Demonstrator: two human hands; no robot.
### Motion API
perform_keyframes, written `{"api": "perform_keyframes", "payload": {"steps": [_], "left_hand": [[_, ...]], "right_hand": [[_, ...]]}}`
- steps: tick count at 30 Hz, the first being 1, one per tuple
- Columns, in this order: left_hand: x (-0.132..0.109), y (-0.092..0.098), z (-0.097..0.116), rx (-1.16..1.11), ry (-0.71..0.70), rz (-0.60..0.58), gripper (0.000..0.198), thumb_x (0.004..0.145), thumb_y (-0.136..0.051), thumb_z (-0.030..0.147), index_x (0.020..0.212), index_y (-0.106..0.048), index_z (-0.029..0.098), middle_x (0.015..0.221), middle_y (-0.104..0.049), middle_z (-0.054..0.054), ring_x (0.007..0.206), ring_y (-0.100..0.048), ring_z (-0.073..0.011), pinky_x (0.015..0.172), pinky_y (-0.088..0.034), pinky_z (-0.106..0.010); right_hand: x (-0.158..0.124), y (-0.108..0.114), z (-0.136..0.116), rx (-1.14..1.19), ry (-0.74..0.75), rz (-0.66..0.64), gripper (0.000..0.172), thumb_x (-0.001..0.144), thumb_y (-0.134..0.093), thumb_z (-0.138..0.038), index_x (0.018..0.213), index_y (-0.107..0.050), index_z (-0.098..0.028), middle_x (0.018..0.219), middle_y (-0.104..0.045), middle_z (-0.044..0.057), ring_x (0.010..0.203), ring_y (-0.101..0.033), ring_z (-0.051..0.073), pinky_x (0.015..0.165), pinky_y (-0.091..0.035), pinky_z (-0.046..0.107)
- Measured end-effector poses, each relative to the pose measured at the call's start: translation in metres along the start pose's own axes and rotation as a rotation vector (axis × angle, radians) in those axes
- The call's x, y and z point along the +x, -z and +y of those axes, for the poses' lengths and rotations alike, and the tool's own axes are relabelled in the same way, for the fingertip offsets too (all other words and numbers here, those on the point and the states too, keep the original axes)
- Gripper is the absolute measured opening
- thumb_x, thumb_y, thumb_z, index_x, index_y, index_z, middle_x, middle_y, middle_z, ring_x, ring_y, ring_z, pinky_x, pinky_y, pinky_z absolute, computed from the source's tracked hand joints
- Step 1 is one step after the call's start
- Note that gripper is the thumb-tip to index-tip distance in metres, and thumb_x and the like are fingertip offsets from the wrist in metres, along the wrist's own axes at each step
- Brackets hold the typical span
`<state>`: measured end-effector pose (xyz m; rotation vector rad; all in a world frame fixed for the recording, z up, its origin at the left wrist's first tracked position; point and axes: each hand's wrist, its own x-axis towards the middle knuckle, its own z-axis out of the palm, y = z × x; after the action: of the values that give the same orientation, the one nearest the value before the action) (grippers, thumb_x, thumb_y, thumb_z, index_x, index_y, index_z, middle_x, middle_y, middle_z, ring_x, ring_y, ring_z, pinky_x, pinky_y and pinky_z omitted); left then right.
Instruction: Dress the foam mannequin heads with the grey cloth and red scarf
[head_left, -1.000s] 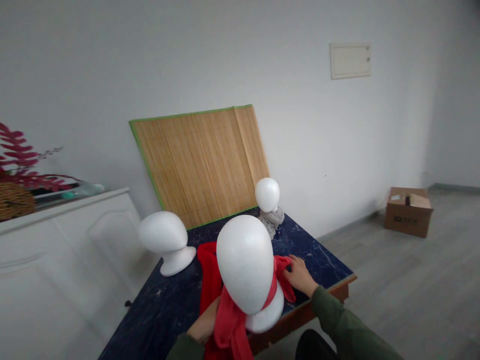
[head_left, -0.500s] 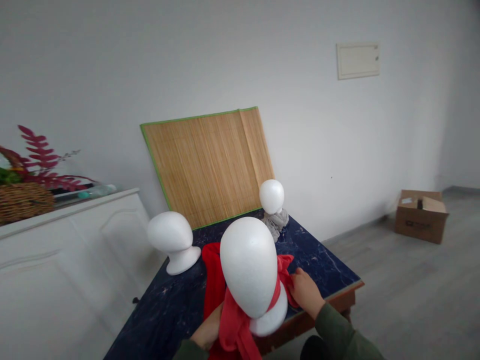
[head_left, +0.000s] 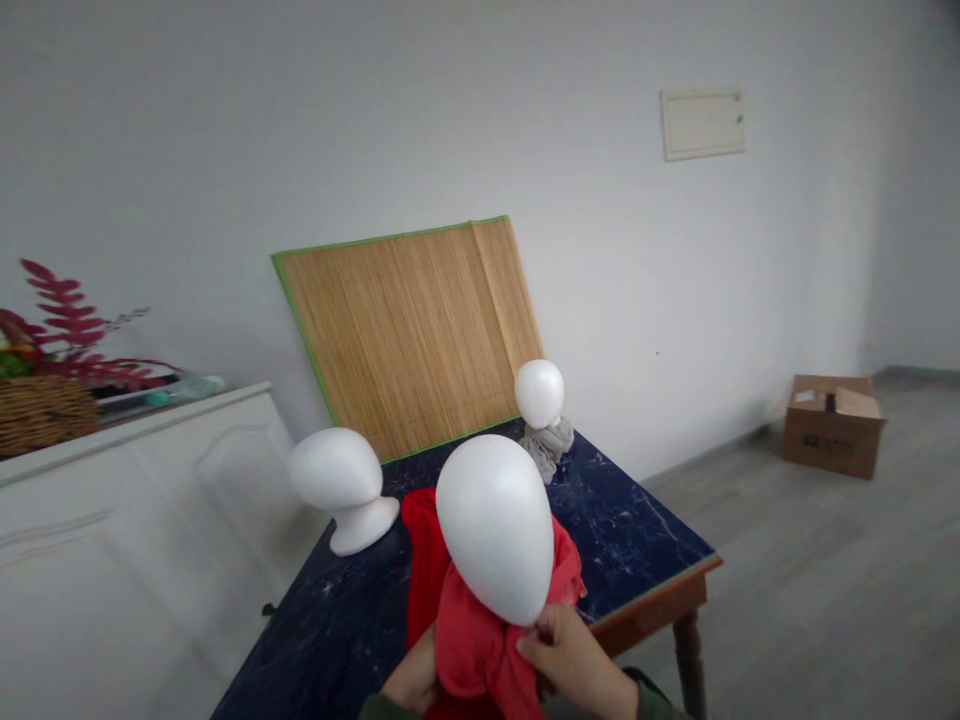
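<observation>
A white foam head (head_left: 495, 525) stands near the front edge of the dark blue marbled table (head_left: 622, 520), a coral-red scarf (head_left: 476, 640) wrapped round its neck. My right hand (head_left: 574, 655) pinches the scarf just below the head's chin. Lower left of the head, my left hand (head_left: 415, 672) is against the scarf's left side, its fingertips hidden by the cloth. A brighter red cloth (head_left: 424, 540) lies on the table behind and to the left of the head.
Another foam head (head_left: 337, 470) stands at the table's left edge; a third (head_left: 539, 393) is at the back, with grey cloth (head_left: 546, 450) around its base. A bamboo mat (head_left: 412, 330) leans on the wall. A white cabinet (head_left: 157, 500) is left, a cardboard box (head_left: 832, 430) right.
My right hand has moved left from the side of the foam head to below its chin, bringing scarf cloth across the front. The view has shifted slightly.
</observation>
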<state>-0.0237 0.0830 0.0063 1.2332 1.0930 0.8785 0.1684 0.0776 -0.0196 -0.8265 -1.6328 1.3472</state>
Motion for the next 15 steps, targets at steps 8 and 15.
{"api": "perform_keyframes", "payload": {"steps": [8,15], "left_hand": [[-0.014,-0.019,0.025,0.040,-0.027,-0.002,0.036,0.069,-0.057,0.032,0.100,-0.063,0.015,0.101,-0.067,-0.006,0.108,-0.051,-0.0267,0.102,-0.029,-0.039],[-0.003,-0.040,0.040,0.267,-0.204,0.025,0.040,0.073,-0.050,0.031,0.109,-0.056,0.014,0.114,-0.060,-0.005,0.108,-0.050,-0.0272,0.098,-0.034,-0.036]], "right_hand": [[0.002,-0.036,-0.006,-0.264,0.236,0.124,0.025,0.073,-0.036,-0.009,0.074,-0.061,-0.014,0.079,-0.062,0.007,0.080,-0.056,0.017,0.074,-0.041,0.026],[-0.006,-0.039,-0.007,-0.373,0.184,0.084,0.037,0.058,-0.059,-0.018,0.095,-0.058,-0.013,0.099,-0.058,0.009,0.092,-0.052,0.020,0.084,-0.038,0.028]]}}
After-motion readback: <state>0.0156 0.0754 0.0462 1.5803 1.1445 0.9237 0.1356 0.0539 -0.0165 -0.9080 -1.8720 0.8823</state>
